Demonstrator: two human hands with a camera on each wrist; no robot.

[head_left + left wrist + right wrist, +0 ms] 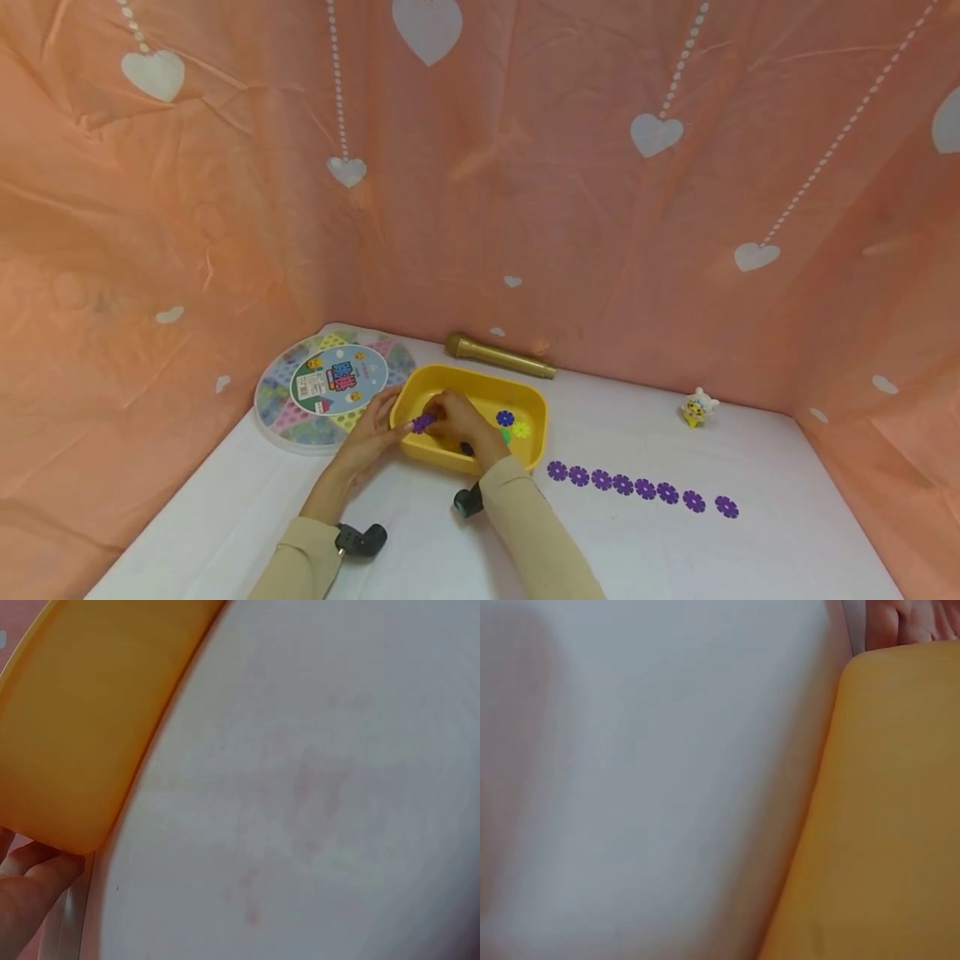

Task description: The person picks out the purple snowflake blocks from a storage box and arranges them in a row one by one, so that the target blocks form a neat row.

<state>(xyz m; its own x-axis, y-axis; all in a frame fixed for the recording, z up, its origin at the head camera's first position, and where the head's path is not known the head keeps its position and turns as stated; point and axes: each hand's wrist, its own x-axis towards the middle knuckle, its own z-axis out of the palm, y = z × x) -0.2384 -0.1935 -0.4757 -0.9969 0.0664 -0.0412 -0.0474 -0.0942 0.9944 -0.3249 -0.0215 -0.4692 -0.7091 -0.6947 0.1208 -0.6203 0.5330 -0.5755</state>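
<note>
A yellow plastic tub (525,396) stands on the white table. My left hand (369,437) grips its left end, fingers against the outer wall and thumb over the rim; in the left wrist view, fingers (45,874) touch the tub's lower corner. Inside the tub, my right hand (457,417) pinches at purple flower-shaped discs (422,423) near the left thumb. The right fingertips are partly hidden. A dark blue disc (505,418), a yellow disc (521,430) and a partly covered green disc (506,436) lie in the tub's right half.
Right of the tub runs a row of several purple flower-shaped discs (623,484). Behind it lies a gold toy microphone (501,357). A round game board (337,387) is at the left, and a small white-and-yellow figurine (697,408) stands at the back right.
</note>
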